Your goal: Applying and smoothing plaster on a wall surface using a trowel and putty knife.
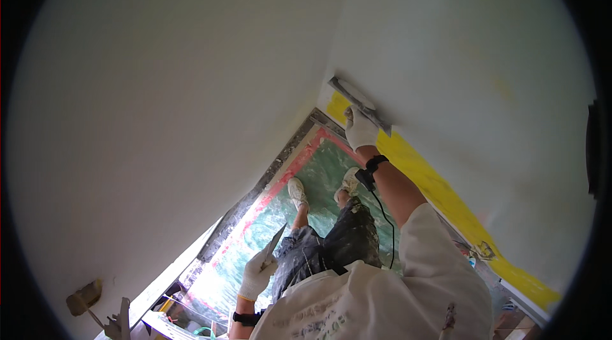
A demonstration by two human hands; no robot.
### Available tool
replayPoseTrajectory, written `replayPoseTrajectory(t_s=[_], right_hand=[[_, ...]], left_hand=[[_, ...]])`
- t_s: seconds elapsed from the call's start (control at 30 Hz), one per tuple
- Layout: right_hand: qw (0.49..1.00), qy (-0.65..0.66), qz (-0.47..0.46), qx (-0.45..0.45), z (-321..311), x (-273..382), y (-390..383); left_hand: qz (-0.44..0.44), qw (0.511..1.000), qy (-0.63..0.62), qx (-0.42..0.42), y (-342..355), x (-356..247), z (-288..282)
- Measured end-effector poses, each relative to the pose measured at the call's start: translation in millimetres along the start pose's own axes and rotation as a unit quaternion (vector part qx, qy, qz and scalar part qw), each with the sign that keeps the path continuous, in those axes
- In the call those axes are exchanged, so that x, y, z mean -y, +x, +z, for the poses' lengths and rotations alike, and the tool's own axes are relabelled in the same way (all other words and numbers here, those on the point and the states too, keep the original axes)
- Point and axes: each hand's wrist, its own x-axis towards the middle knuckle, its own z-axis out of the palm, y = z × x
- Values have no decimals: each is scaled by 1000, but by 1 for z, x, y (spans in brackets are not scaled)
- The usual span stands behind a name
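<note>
White paint-spattered shirt (376, 302) fills the bottom, and the gloved left hand (257, 274) is closed around a small putty knife (274, 245) held down by the knee. Gloved right hand (361, 130) grips a wide trowel (360, 104) flat on the wall (478, 53), just above the yellow tape strip (440, 190) along its bottom edge. I'd keep that blade low-angled with even pressure; no packages or signs visible.

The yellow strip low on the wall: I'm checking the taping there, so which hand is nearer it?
Right. The right hand works a wide blade beside the yellow strip; the left hand hangs apart, holding a narrow knife.
</note>
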Motion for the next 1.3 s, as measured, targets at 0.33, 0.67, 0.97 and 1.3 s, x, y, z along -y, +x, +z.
replayPoseTrajectory(t_s=[0.33,0.67,0.97,1.3], right_hand=[[1000,-5,7,-11,-209,102,-4],[998,-2,-46,-51,-414,214,-30],[997,13,-66,-22,-565,265,-10],[992,96,-76,-29,-707,347,-58]], left_hand=[[139,988,-6,61,25,-72,-12],[282,951,17,127,27,-106,-32],[277,937,53,205,43,-124,-34],[295,913,3,281,31,-170,-32]])
